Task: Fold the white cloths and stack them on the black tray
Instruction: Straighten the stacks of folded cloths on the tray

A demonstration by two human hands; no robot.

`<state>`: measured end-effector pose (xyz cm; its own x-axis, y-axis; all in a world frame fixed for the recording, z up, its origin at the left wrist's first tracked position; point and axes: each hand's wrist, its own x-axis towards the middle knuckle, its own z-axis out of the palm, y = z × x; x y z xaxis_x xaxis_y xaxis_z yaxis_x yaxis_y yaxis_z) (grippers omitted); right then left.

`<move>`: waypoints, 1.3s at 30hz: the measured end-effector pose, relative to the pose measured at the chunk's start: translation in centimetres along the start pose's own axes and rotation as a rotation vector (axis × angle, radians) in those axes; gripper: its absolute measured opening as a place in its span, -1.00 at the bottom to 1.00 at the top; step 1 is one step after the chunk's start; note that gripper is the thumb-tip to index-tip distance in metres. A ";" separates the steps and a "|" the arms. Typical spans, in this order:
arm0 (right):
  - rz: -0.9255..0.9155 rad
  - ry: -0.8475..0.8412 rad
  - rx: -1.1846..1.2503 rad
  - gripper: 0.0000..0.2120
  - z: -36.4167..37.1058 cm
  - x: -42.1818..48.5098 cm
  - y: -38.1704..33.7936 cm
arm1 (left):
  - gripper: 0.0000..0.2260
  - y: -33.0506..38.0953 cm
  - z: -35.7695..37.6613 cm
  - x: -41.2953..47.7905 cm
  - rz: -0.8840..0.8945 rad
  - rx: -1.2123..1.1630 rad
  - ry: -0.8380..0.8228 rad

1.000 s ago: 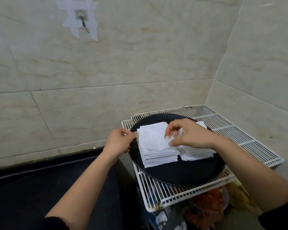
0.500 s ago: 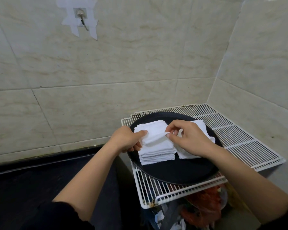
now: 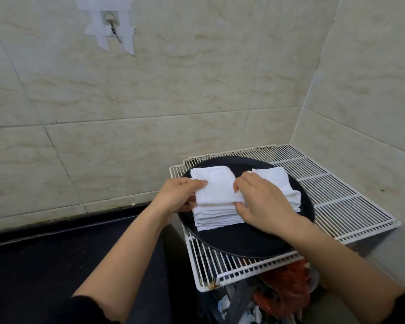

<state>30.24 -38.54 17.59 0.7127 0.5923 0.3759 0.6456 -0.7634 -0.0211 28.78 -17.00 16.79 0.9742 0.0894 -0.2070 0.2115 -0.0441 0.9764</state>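
A round black tray (image 3: 239, 239) lies on a white wire rack. Two piles of folded white cloths sit on it: a left stack (image 3: 216, 216) and a right stack (image 3: 278, 181). The top cloth (image 3: 216, 185) of the left stack is lifted at its front edge. My left hand (image 3: 177, 195) pinches its left side and my right hand (image 3: 260, 202) pinches its right front corner. My right hand covers part of the right stack.
The white wire rack (image 3: 337, 195) fills the corner between two tiled walls. A dark counter (image 3: 45, 265) lies at lower left. Red bags and clutter (image 3: 285, 286) sit under the rack. A taped wall hook (image 3: 110, 22) is high on the left.
Both hands have taken hold of the top cloth on the left stack and raised its front edge. The view has shifted slightly, with the hands closer together over that stack.
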 end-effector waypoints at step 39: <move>0.117 -0.402 -0.048 -0.49 4.5 2.8 -1.0 | -0.36 -3.3 0.6 1.3 0.406 1.258 -0.079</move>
<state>32.81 -35.03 14.52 0.8369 0.5470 -0.0178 0.5472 -0.8370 0.0049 29.44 -17.29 13.27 0.9778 -0.2056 0.0396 -0.2088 -0.9442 0.2548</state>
